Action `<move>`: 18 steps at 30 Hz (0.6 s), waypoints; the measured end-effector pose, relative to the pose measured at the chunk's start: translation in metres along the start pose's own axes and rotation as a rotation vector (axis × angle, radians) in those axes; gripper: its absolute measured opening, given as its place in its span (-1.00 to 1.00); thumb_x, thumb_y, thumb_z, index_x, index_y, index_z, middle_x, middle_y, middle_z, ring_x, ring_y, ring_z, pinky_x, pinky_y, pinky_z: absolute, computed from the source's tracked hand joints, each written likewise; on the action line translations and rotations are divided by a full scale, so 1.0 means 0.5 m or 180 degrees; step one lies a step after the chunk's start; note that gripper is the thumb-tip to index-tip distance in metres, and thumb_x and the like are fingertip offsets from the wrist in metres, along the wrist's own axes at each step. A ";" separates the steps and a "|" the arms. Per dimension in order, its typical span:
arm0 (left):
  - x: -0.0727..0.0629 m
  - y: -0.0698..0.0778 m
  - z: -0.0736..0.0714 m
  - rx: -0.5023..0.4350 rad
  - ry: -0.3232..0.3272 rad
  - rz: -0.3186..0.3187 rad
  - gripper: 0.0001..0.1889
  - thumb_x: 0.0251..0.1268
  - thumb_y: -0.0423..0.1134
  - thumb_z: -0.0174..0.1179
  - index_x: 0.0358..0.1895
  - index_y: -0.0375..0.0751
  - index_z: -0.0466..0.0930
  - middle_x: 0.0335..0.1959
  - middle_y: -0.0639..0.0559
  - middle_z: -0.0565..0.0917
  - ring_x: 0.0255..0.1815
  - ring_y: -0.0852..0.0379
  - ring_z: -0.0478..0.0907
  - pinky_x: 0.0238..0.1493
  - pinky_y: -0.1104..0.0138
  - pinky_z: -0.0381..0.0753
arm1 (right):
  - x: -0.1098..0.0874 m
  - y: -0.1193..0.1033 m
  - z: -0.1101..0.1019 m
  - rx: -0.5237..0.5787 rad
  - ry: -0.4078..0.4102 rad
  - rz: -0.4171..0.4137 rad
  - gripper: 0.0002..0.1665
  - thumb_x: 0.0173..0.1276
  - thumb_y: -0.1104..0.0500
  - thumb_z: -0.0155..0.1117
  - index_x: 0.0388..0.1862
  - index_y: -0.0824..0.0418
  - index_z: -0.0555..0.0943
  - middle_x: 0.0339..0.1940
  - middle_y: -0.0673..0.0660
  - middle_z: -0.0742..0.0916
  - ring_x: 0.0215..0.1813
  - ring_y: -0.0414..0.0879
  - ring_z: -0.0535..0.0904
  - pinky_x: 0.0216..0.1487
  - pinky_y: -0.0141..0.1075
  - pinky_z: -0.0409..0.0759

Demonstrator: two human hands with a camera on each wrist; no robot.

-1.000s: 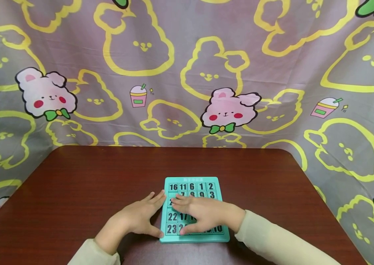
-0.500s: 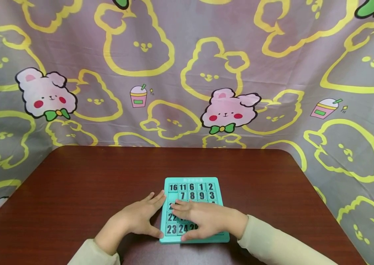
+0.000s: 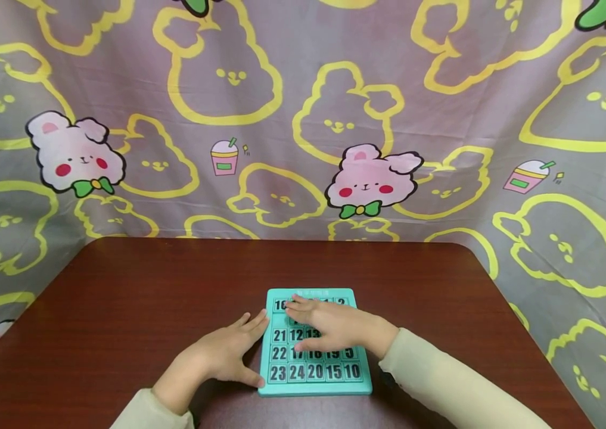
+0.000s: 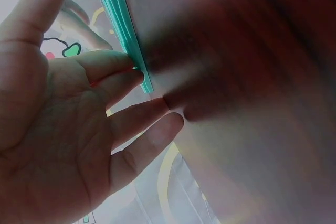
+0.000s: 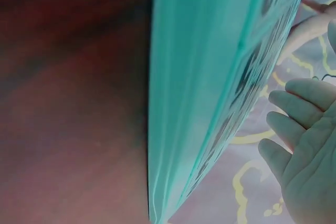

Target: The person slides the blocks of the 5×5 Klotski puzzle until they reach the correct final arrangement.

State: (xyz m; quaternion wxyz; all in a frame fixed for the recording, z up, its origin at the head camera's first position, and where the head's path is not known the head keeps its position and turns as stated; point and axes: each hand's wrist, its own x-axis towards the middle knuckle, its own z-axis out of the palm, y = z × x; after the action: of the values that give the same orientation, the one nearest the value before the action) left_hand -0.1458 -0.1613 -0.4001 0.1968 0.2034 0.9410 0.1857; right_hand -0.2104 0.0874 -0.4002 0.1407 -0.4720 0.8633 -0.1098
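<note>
A turquoise number slide puzzle (image 3: 316, 388) lies flat on the table, its black-numbered tiles in rows. At the left of the second row an empty slot shows. My left hand (image 3: 227, 351) rests against the puzzle's left side, thumb at the lower left corner and fingertips along the edge. In the left wrist view, two fingers of that hand (image 4: 68, 124) touch the turquoise edge (image 4: 123, 27). Over the top two rows reaches my right hand (image 3: 335, 325), fingertips near tile 16 and the empty slot, covering several tiles. The right wrist view shows its fingers (image 5: 286, 127) extended above the tile face.
The brown wooden table (image 3: 174, 280) extends around the puzzle on all sides. A grey-pink curtain (image 3: 260, 137) with yellow outlines and cartoon rabbits hangs behind the table and along both sides.
My right hand has dipped slightly toward the near edge, then moved up to the top rows, uncovering the lower tiles. The left hand and the puzzle have stayed in place.
</note>
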 end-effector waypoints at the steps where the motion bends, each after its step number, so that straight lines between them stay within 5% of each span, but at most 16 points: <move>1: 0.000 0.000 0.000 0.0000 0.0002 0.0008 0.15 -0.07 0.18 0.52 0.57 -0.17 0.10 0.64 0.00 0.05 0.62 -0.25 -0.01 0.36 -0.23 0.31 | 0.003 0.002 -0.002 0.0016 0.0000 0.0025 -0.14 0.47 -0.25 0.12 0.57 0.16 0.21 0.62 0.05 0.25 0.67 -0.02 0.00 0.54 -0.06 0.22; 18: -0.001 -0.002 -0.001 -0.0030 0.0018 0.0077 0.15 -0.07 0.17 0.52 0.56 -0.21 0.10 0.63 -0.03 0.06 0.62 -0.27 -0.01 0.37 -0.22 0.31 | 0.048 0.015 -0.013 0.0172 -0.0092 0.0162 -0.09 0.44 -0.28 0.13 0.58 0.14 0.18 0.62 0.03 0.24 0.67 -0.02 -0.03 0.55 -0.07 0.20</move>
State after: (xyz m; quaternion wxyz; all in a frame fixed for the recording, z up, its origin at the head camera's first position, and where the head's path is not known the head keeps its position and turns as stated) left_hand -0.1460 -0.1623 -0.3999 0.1928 0.2133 0.9381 0.1930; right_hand -0.2306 0.0715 -0.3999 0.1686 -0.4475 0.8696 -0.1227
